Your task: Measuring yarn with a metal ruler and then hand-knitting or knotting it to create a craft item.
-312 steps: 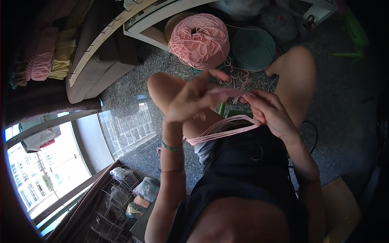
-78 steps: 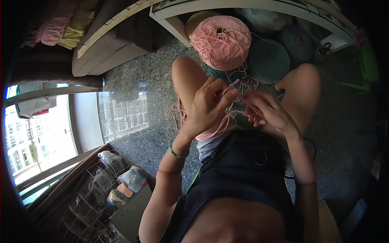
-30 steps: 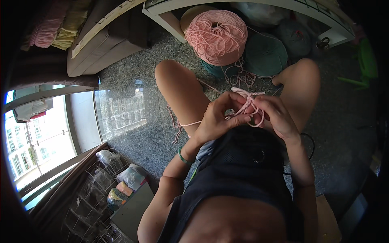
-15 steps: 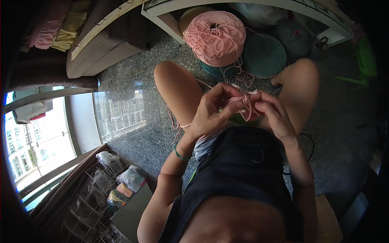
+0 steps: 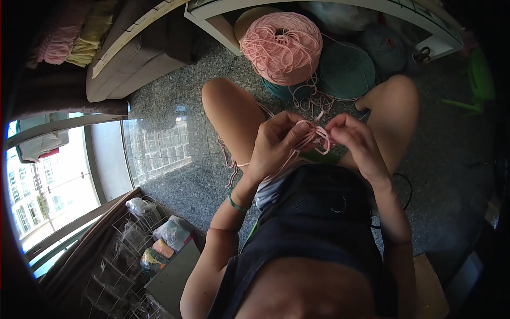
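Looped, knotted pink cord (image 5: 317, 134) sits between my two hands, above my lap. My left hand (image 5: 275, 144) is closed on it, thumb and fingers pinched over the loops. My right hand (image 5: 360, 149) pinches the right part of the same loops, fingers curled. A short cord end sticks up above the knot. Strands hang from under my left hand and cross my left thigh, with more lying beside it on the floor. Beyond my knees, the big pink cord roll (image 5: 281, 48) rests on a teal one (image 5: 281, 91), with loose strands trailing from it.
A dark green roll (image 5: 345, 74) and a grey bundle (image 5: 382, 48) lie by a white frame (image 5: 212, 29). Scissors (image 5: 422, 54) hang there. At left are a cushioned seat (image 5: 135, 69) and a window. A wire rack (image 5: 122, 255) holds bags lower left.
Since half a second ago the cord loops have shifted and an end now stands upright. My right hand has moved slightly up. Earlier the hands were farther apart, fingers spread.
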